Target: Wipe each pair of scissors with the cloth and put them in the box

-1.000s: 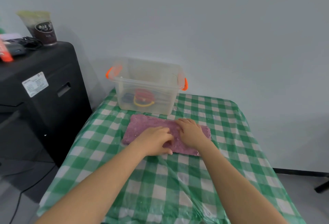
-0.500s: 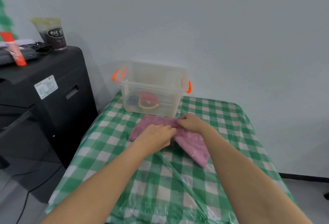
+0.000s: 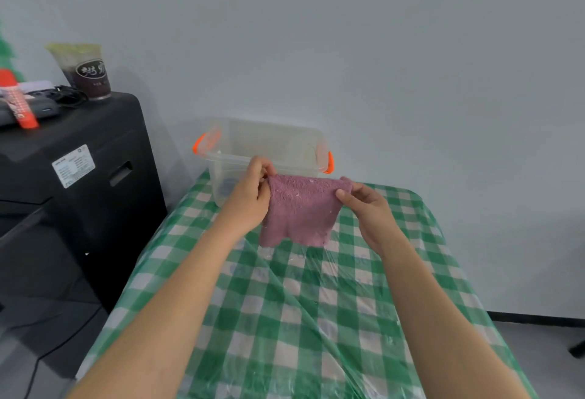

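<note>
1. Biggest thing under my hands is the table (image 3: 316, 319), dressed in a green-and-white check covered with clear film that wrinkles and shines. I'd expect that film to be slick, so anything laid on it may slide.

2. Off beyond my left hand (image 3: 253, 197), a black cabinet (image 3: 79, 192), hard and matte, with a printed cup (image 3: 87, 70) standing on top.

3. Straight ahead, just past both sets of knuckles, sits the box (image 3: 269, 148): clear, thin-walled plastic, rectangular, orange handles at each end. It looks light and stiff, easy to nudge. Whether scissors lie inside I can't tell now, since the cloth and my left hand hide most of the front wall.

4. Between my hands hangs the cloth (image 3: 300, 208), mauve terry, nubbly and soft. It's off the table, its top edge stretched from hand to hand, the rest drooping in limp folds. I judge it very light, floppy, with good grip; the top corners are the place to hold it, as I'm doing.

5. Left hand: fingers curled, pinching the near top corner.

6. Right hand (image 3: 367, 205): thumb and fingertips pinching the opposite corner, other fingers relaxed.

7. No scissors on the table near either hand, so I reckon the wiping is about finished.
</note>
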